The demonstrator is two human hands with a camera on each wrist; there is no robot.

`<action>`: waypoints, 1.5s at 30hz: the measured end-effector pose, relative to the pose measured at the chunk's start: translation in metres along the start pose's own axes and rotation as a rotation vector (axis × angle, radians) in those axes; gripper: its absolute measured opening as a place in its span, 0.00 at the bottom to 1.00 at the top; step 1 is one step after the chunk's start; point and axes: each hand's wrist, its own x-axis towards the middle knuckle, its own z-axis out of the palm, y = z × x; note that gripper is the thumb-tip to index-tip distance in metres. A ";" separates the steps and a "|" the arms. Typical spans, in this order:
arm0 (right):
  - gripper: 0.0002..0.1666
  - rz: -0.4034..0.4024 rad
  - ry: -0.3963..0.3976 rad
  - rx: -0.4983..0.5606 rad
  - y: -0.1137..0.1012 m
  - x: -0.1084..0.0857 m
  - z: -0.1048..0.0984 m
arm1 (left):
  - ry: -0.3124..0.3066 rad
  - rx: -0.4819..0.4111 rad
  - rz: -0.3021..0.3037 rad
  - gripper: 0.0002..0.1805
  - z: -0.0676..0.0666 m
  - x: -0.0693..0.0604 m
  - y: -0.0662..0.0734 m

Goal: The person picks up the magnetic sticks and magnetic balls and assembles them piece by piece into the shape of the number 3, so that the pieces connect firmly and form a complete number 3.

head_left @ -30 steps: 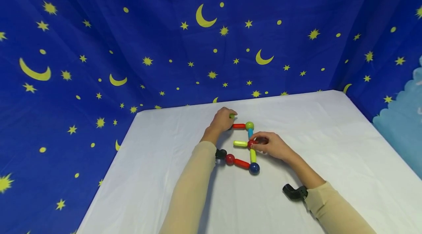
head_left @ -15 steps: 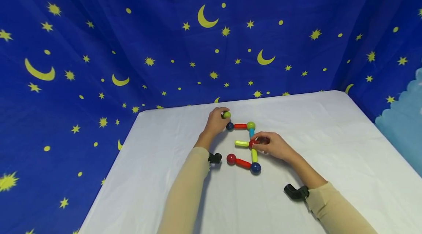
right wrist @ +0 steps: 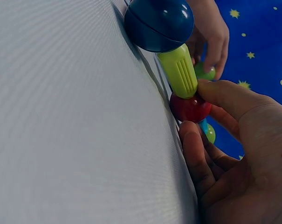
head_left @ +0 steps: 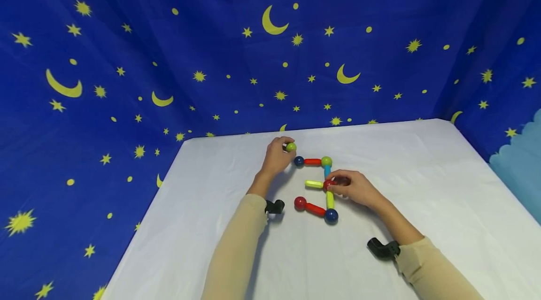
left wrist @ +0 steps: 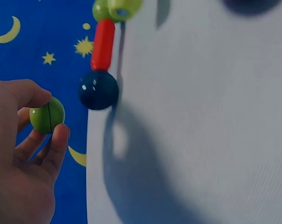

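Note:
My left hand [head_left: 276, 158] pinches a green ball [left wrist: 47, 115] between thumb and fingers, just left of and apart from a dark blue ball [head_left: 299, 161]. From that ball a red stick [head_left: 313, 162] leads to another green ball [head_left: 327, 161]. A blue stick [head_left: 327, 171] joins it to the middle red ball [right wrist: 190, 108], which my right hand [head_left: 354, 187] pinches from the right. One yellow-green stick [head_left: 314, 184] points left from the middle ball. Another yellow-green stick [right wrist: 179, 71] runs to the near blue ball [head_left: 331, 216]. A red stick [head_left: 314, 209] and a red ball [head_left: 300, 203] follow.
The pieces lie on a white-covered table [head_left: 203, 187]. Behind it hangs a blue curtain [head_left: 236, 56] with yellow moons and stars. A black wrist mount sits at each sleeve: the left mount [head_left: 275, 206] is close to the near red ball, the right mount [head_left: 382, 249] farther off.
My left hand has drawn left with its green ball, uncovering the dark blue ball at the end of the far red stick. The right hand stays on the middle red ball. The head view has shifted slightly.

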 end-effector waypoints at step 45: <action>0.21 0.017 0.002 0.027 -0.001 -0.002 -0.001 | -0.462 -0.152 0.032 0.15 -0.002 -0.042 -0.008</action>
